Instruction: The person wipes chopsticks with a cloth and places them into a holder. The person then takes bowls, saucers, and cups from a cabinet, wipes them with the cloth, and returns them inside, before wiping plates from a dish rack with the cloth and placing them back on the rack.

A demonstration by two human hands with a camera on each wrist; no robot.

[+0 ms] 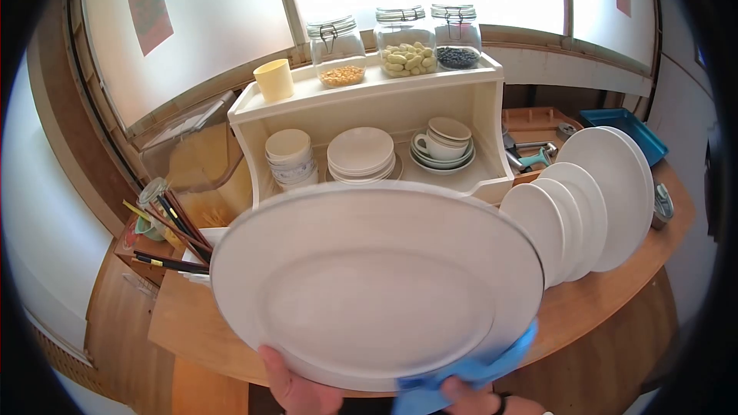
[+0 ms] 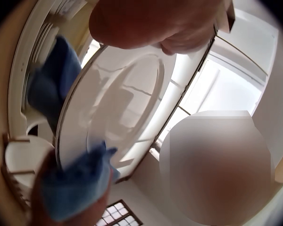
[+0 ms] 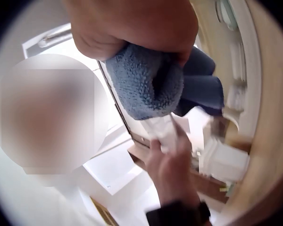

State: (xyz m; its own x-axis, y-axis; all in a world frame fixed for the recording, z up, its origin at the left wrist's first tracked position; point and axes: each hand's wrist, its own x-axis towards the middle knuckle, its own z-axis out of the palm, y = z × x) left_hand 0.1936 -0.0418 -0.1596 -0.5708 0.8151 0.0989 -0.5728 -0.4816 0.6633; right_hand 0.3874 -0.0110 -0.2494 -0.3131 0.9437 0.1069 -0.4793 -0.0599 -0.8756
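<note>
A large white oval platter (image 1: pixel 369 292) is held up in front of me, tilted so its broad face points my way. My left hand (image 1: pixel 296 386) grips its lower left rim, thumb on the near face. At the lower right edge, my right hand (image 1: pixel 470 398) holds a blue cloth (image 1: pixel 492 365) folded over the rim. From the left wrist, the cloth (image 2: pixel 80 181) shows on both sides of the platter (image 2: pixel 118 99). Thick and fluffy, the cloth (image 3: pixel 144 84) bunches under the right hand (image 3: pixel 137 23) in the right wrist view.
Behind the platter, a cream shelf (image 1: pixel 369 100) carries stacked bowls, plates and a cup, with glass jars (image 1: pixel 407 46) and a yellow cup (image 1: pixel 274 81) on top. White plates (image 1: pixel 615 200) stand upright at right, near a blue tray (image 1: pixel 626 134). Chopsticks (image 1: pixel 181 223) stick out at left.
</note>
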